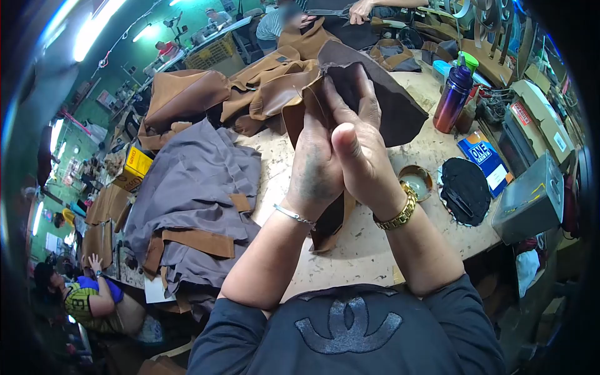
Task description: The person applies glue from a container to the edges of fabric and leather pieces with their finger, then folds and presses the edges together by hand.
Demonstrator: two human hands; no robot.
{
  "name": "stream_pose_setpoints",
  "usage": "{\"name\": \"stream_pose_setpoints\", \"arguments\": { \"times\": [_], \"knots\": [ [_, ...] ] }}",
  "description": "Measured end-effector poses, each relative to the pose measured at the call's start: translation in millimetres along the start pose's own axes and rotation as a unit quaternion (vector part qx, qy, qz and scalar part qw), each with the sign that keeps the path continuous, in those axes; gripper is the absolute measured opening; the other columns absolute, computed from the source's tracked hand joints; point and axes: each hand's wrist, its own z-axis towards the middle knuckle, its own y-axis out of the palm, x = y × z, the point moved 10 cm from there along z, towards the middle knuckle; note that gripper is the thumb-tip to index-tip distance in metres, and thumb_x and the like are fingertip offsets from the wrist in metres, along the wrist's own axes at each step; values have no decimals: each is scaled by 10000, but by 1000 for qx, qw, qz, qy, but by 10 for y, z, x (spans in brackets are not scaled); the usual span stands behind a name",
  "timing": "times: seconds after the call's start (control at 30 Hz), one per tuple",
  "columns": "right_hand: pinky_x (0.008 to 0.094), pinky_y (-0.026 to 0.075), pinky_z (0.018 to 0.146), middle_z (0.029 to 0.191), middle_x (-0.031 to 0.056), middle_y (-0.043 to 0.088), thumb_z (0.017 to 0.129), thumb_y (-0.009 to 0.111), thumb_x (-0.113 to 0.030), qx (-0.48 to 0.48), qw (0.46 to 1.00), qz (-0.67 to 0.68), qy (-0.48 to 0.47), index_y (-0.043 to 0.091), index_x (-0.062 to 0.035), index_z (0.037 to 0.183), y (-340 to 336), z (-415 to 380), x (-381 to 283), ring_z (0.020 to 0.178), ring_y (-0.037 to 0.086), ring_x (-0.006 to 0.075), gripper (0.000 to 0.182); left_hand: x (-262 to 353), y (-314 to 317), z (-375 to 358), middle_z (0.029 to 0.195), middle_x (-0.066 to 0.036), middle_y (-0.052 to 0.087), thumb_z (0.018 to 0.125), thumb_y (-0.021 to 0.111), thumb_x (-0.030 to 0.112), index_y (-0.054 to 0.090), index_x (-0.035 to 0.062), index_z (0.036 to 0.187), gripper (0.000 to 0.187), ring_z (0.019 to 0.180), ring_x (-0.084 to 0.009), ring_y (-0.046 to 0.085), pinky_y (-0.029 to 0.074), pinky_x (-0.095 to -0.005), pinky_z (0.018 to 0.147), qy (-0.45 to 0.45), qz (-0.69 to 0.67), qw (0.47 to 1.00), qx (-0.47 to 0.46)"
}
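Above the middle of the table I hold up a brown leather piece (390,94) with a dark inner side and a thread hanging at its edge. My left hand (314,165) grips it from the left, its fingers mostly hidden behind the leather. My right hand (362,140) presses its fingers against the dark inner side, with the thumb standing out toward me. The heels of both hands touch. Below my wrists hangs a strip of brown leather (331,228); whether it joins the held piece is hidden.
Grey cloth (206,162) and tan leather pieces (187,94) cover the table's left side. At right stand a purple bottle (454,97), a round tin (415,181), a black-topped dish (464,190) and a metal box (531,203). Across the table, another person's hand (360,11) works near scissors (328,12).
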Motion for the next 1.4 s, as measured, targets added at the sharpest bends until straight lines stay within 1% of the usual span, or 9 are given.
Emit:
{"name": "stream_pose_setpoints", "arguments": {
  "times": [0.3,0.33,0.37,0.57,0.63,0.67,0.97,1.07,1.4],
  "knots": [
    [495,25,996,1362,258,11,760,304,-670,-5,998,-32,-45,487,-145,1192,-74,-58,-32,1244,-7,427,705,5,43,-63,1022,-99,514,836,513,107,366,-17,1152,370,952,-164,509,417,-257,804,-15,-20,1000,-1],
    [364,86,1024,1372,141,182,800,247,-631,10,998,-47,-48,483,-63,1183,-123,-48,-26,1288,34,219,724,8,54,-70,1022,-100,514,835,513,108,364,-17,1153,373,951,-165,509,417,-258,803,-16,-24,1000,-1],
    [352,81,1026,1376,148,172,803,241,-627,43,996,-58,-54,484,-72,1183,-221,-32,-48,1293,12,211,716,10,66,-77,1022,-101,515,835,514,110,363,-17,1155,376,951,-167,509,418,-259,803,-17,-27,999,-1],
    [383,9,1023,1391,187,64,768,196,-682,3,991,-101,-83,537,-123,1141,-170,-48,-238,1292,29,247,753,30,129,-94,1020,-107,517,832,517,117,353,-17,1164,393,950,-177,512,419,-263,801,-26,-45,999,-3],
    [436,-8,1012,1379,219,35,765,302,-664,0,992,-83,-94,578,-218,1094,-201,-59,-207,1262,-9,372,619,74,137,-87,1020,-109,517,832,518,120,350,-17,1167,399,949,-180,513,419,-264,801,-30,-49,998,-3],
    [448,0,1009,1379,217,35,761,299,-670,9,992,-86,-89,579,-219,1092,-242,-67,-187,1258,-12,377,625,260,195,-52,1032,-144,507,825,523,159,263,-10,1220,503,954,-218,517,432,-290,787,27,230,970,-79],
    [482,14,1002,1383,200,46,725,305,-710,-4,978,-183,-103,582,-210,1087,-247,-112,-277,1257,-19,401,676,155,244,-73,951,-244,502,789,513,172,329,-50,1119,438,874,-392,525,453,-405,694,29,132,988,-71],
    [454,-25,1011,1386,189,81,709,215,-746,58,975,-207,-47,596,-188,1067,-430,-28,-190,1273,-5,350,765,310,225,-81,926,-272,501,778,487,125,335,-55,1100,399,813,-410,527,444,-430,674,75,307,947,-55],
    [451,-52,1012,1380,214,63,713,248,-733,28,988,-60,-143,597,-166,1062,-487,-209,-304,1287,-12,308,752,317,88,-65,1004,-155,494,811,368,-27,343,-44,1152,343,948,-229,503,388,-304,830,-28,244,969,-39]
  ]
}}
